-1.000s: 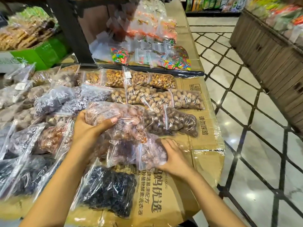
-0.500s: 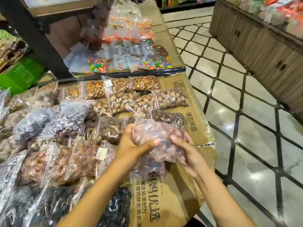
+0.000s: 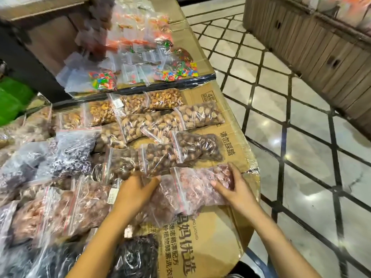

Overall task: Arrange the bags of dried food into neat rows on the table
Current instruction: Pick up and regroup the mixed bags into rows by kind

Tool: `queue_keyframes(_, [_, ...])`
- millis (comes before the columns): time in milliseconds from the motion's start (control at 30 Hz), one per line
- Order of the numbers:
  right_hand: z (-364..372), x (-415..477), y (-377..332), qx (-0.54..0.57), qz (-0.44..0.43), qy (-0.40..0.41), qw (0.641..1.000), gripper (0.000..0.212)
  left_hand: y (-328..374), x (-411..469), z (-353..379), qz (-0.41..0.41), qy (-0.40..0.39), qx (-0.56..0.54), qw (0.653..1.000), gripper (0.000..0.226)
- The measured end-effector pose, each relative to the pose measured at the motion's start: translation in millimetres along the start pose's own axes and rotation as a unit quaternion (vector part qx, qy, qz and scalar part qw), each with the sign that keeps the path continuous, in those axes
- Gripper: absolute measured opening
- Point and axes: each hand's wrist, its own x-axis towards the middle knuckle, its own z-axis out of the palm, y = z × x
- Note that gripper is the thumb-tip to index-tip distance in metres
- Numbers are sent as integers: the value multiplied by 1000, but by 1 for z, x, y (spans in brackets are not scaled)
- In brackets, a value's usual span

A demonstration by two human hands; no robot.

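Observation:
A clear zip bag of pinkish dried food (image 3: 197, 185) lies flat at the right end of the cardboard-covered table (image 3: 212, 249), just below a row of dark brown nut bags (image 3: 192, 146). My right hand (image 3: 230, 187) grips its right end, fingers over the top and thumb on its face. My left hand (image 3: 136, 191) rests palm down on a neighbouring pinkish bag (image 3: 160, 203) to its left. Rows of lighter nut bags (image 3: 164, 121) lie farther back.
Pale brown bags (image 3: 66, 207), purple-grey bags (image 3: 70, 153) and a black dried-fruit bag (image 3: 136, 257) fill the left and near side. Colourful candy bags (image 3: 104, 80) sit on a farther table. The table's right edge drops to a tiled aisle (image 3: 301, 157) with a wooden counter (image 3: 321, 57) beyond.
The pinkish bag, held up in both hands before, has come down flat at the table's right end. My left hand has shifted off it onto the bag beside it.

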Motion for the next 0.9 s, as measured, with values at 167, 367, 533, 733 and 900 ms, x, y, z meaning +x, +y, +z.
queue_keyframes(167, [-1,5,13,-273,-92,-68,955,108,-12,2,1,-76,-36,-146,986,33])
queue_keyframes(367, [-4,27,-14,-405,-124,-168,890,128,5,-14,14,26,41,-13,999,22])
queue_keyframes(533, [-1,60,-33,-445,-89,-229,861,111,17,7,3,70,-26,-31,997,16])
queue_keyframes(733, [3,34,-33,-291,-144,-155,933,56,-3,23,0,-7,-14,-54,998,6])
queue_keyframes(900, [9,12,-11,-326,-196,-23,924,57,-25,18,10,-14,41,-110,993,27])
